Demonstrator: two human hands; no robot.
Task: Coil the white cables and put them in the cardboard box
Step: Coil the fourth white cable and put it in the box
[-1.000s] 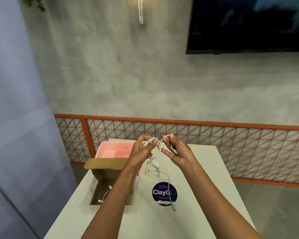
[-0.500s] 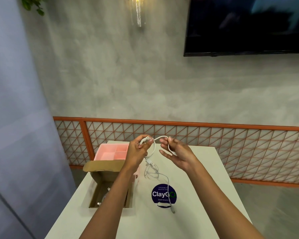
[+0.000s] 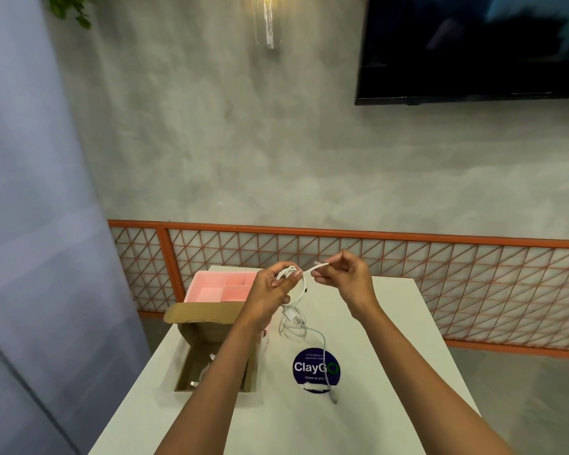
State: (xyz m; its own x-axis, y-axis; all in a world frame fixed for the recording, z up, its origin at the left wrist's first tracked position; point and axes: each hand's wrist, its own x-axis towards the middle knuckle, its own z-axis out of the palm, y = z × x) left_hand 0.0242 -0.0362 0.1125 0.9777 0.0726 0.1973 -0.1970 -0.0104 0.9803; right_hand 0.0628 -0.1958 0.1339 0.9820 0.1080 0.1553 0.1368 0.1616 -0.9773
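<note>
While the head view looks down over a white rectangular table (image 3: 391, 323), both forearms reach out above it. The left hand (image 3: 270, 290) grips a few small loops of a thin white cable (image 3: 293, 318), fingers curled round them. The right hand (image 3: 345, 277) pinches a short stretch of the same cable just to the right, so that it runs taut between the two hands. Below the left hand the rest of the cable hangs to the tabletop, lies in loose bends, and trails toward the near side across a round dark-blue sticker (image 3: 312, 369) printed "ClayGO". Its plug end rests just past the sticker's near edge.

At the table's left edge stands an open brown cardboard box (image 3: 201, 313), its flap raised on the far side. Beyond it, touching or just beside it, sits a pink tray with square compartments (image 3: 217, 287).

Behind the table runs an orange metal lattice railing (image 3: 408, 257) against a grey concrete wall (image 3: 211, 142). A black flat screen (image 3: 473, 44) hangs at the upper right, and a pale blue panel (image 3: 30, 192) fills the left.

The left forearm covers part of the box's inside; something white lies there, too small to make out clearly. Green leaves (image 3: 69, 8) and a glass lamp (image 3: 268, 18) are cut off at the top edge.
</note>
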